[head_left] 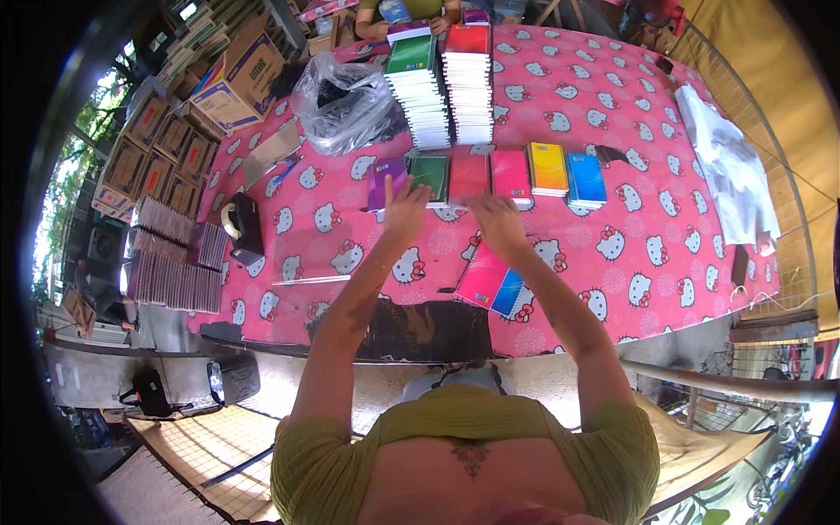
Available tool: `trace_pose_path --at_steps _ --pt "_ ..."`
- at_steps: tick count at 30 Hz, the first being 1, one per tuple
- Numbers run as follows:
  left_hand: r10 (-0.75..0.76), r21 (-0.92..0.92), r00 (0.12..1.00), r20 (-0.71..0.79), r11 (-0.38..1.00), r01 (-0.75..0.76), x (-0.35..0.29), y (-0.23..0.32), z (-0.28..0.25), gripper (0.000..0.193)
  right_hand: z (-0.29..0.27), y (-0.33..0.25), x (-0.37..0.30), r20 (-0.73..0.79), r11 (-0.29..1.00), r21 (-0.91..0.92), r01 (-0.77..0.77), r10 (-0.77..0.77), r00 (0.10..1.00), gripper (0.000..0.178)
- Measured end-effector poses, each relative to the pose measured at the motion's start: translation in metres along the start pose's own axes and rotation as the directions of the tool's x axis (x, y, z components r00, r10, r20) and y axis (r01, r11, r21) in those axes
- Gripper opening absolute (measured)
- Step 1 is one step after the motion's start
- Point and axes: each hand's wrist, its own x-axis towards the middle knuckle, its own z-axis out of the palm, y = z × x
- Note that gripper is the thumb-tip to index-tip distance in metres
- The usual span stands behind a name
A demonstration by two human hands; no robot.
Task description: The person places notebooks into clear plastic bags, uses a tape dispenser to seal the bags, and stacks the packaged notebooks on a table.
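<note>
A row of small spiral notebooks lies across the table: a purple notebook (pixel 379 185), a green notebook (pixel 431 178), a red notebook (pixel 469 175), a pink notebook (pixel 510 173), a yellow notebook (pixel 549 166) and a blue notebook (pixel 586 178). My left hand (pixel 404 210) rests over the purple and green ones, its fingers spread. At the red notebook's near edge, my right hand (pixel 497 219) has its fingers bent against the cover, which looks slightly smeared. Below my right wrist, a pink notebook (pixel 481 273) partly covers a blue notebook (pixel 507 292).
Tall stacks of green notebooks (pixel 423 105) and red notebooks (pixel 468 96) stand beyond the row, beside a clear plastic bag (pixel 346 105). A tape dispenser (pixel 245 227) sits left. White plastic (pixel 724 166) lies right. Another person's hand (pixel 378 31) is at the far edge.
</note>
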Motion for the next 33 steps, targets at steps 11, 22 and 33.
trace_pose_path --at_steps 11,22,33 --pt "0.253 -0.578 0.966 0.049 0.796 -0.179 -0.076 0.166 -0.074 0.034 -0.039 0.046 -0.098 -0.165 0.779 0.368 -0.508 0.592 0.789 0.043" --pt "-0.288 -0.052 0.957 -0.04 0.957 0.286 0.024 0.054 0.012 0.053 -0.085 0.055 -0.061 -0.423 0.941 -0.153 -0.302 0.213 0.881 0.02" --pt "-0.061 -0.347 0.998 -0.022 0.937 0.05 0.03 0.09 -0.123 0.027 -0.041 0.033 -0.128 -0.138 0.928 0.003 -0.373 0.37 0.919 0.052"
